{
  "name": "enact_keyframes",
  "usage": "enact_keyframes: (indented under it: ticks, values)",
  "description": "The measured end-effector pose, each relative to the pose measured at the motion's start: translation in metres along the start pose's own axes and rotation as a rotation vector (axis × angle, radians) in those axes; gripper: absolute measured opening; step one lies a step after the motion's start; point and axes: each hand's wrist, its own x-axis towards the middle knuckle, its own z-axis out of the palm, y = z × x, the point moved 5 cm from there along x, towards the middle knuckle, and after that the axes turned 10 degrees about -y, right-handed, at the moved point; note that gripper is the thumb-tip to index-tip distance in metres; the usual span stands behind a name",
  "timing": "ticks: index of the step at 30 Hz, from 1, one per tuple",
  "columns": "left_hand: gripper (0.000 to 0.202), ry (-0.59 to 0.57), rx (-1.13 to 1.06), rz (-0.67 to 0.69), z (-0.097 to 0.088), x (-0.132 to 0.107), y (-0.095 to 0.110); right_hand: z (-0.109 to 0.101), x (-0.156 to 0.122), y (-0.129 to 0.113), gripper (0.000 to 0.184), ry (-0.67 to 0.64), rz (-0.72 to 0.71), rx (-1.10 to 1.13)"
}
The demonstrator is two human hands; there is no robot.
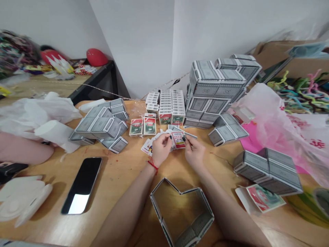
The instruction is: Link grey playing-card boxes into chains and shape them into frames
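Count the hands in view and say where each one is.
2: the left hand, at the cards, with a red bracelet by its wrist; and the right hand, to its right.

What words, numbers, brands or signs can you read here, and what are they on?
None can be read with certainty.
White rectangular paper card with red print: too small and blurred.
Red-and-green cardboard boxes: lettering too small.
Translucent pinkish plastic bag: red characters, blurred.
Grey patterned box-shaped blocks: markings too small.

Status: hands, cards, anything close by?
Left hand and right hand at loose cards, grip unclear. Boxed decks just behind. Heart-shaped frame on near side.
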Motion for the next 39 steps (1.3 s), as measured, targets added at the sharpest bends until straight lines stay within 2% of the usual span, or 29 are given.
enact_keyframes:
  ticks: [8,13,17,26,31,39]
  values:
    - [0.019,0.078,0.113,0.060,-0.005,-0.003,0.004,0.005,0.000,-0.001,0.023,-0.062,-0.034,0.029]
    - [0.022,0.008,-0.004,0.039,0.000,-0.001,0.005,0.003,0.000,0.002,0.024,-0.021,-0.020,0.012]
    - [0.016,-0.028,-0.034,0.039,0.002,-0.001,0.008,0.002,0.000,0.002,0.024,-0.009,-0.016,0.017]
    - [0.011,0.024,0.102,0.063,-0.002,-0.001,0.013,0.006,0.002,0.008,0.025,-0.091,0.000,0.063]
    - [0.014,0.016,0.078,0.056,-0.002,-0.001,0.012,0.012,0.002,0.016,0.028,-0.136,0.024,0.115]
    - [0.017,0.017,0.101,0.025,-0.001,-0.001,0.011,0.017,0.002,0.019,0.029,-0.137,0.048,0.145]
